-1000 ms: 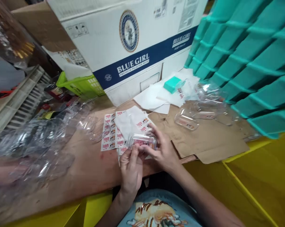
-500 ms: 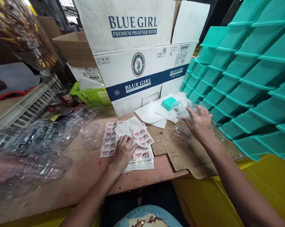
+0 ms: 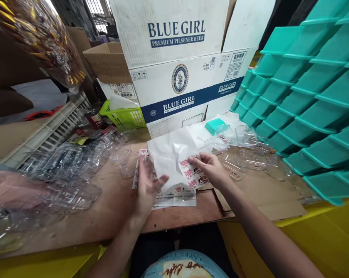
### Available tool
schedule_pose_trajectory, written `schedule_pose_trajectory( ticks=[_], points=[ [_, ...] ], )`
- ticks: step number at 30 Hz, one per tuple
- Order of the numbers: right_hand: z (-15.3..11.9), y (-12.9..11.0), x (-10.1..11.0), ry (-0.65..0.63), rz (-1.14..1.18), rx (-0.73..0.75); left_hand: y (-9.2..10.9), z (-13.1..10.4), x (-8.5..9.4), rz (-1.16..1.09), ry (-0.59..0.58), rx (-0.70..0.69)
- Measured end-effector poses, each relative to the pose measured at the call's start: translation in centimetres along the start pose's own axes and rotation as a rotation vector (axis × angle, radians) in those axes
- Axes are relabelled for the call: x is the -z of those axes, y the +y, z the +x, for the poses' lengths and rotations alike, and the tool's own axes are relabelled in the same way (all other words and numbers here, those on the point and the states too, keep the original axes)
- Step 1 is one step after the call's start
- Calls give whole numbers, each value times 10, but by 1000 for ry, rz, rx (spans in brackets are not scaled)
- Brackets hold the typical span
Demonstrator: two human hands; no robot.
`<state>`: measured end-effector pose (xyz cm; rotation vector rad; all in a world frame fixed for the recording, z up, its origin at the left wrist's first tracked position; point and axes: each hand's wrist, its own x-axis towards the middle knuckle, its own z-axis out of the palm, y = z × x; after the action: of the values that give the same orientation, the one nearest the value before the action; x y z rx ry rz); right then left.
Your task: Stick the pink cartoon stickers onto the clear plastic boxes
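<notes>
A white sticker sheet (image 3: 170,160) with a partly peeled look and pink cat prints is raised above the stack of printed sheets (image 3: 188,201). My right hand (image 3: 210,166) pinches its right edge between thumb and fingers. At its left side, my left hand (image 3: 147,181) has its fingers spread, somewhat blurred by motion. Right of the sheets lie clear plastic containers (image 3: 230,166), some bearing cat stickers. A teal box (image 3: 216,126) rests on white paper behind them.
A tall white carton (image 3: 174,50) stands at the back, beside a green basket (image 3: 126,116). Stacked teal trays (image 3: 313,96) rise at the right. Many clear plastic containers (image 3: 67,170) cover the left side of the wooden table (image 3: 110,208).
My right hand has left the clear containers and moved left to the sheet, taking its edge. The sheet is now raised and opened out. My left hand's fingers have spread at its left side.
</notes>
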<state>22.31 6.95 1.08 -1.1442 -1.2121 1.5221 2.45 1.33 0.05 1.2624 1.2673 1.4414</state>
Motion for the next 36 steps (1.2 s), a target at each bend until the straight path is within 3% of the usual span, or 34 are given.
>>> schedule_pose_trajectory(
  ticks=[2, 4, 6, 8, 10, 12, 14, 19, 24, 26, 29, 33, 34, 36],
  points=[
    [-4, 1, -4, -38, 92, -63, 3, 3, -3, -345, -89, 358],
    [-6, 4, -6, -72, 92, -85, 3, 5, -6, -526, -112, 572],
    [-8, 6, -7, 1, -16, 19, 2, 6, -8, -610, -47, 628],
    [-11, 8, -8, 191, -251, 293, 1, 6, -10, -648, 17, 631],
    [-16, 9, -12, 341, -530, 604, 0, 5, -12, -659, 74, 612],
    [-21, 12, -19, 303, -740, 784, -2, 3, -14, -657, 96, 571],
    [-23, 16, -27, 211, -818, 846, -4, 2, -17, -646, 95, 539],
    [-22, 24, -36, 186, -633, 801, -7, -5, -21, -624, 83, 493],
    [-17, 23, -20, 201, -259, 435, -9, 0, -21, -617, 6, 465],
    [-15, 22, -6, 292, -167, 378, -19, 13, -17, -558, 6, 471],
    [-15, 16, 16, 520, -226, 515, -36, 36, -8, -300, 62, 407],
    [-23, 6, 22, 675, -373, 693, -30, 38, -11, 144, 235, -49],
    [-24, 5, 18, 689, -406, 728, -22, 31, -17, 165, 204, -121],
    [-27, 5, 4, 652, -516, 790, -5, 16, -31, 18, 0, -71]
  ],
)
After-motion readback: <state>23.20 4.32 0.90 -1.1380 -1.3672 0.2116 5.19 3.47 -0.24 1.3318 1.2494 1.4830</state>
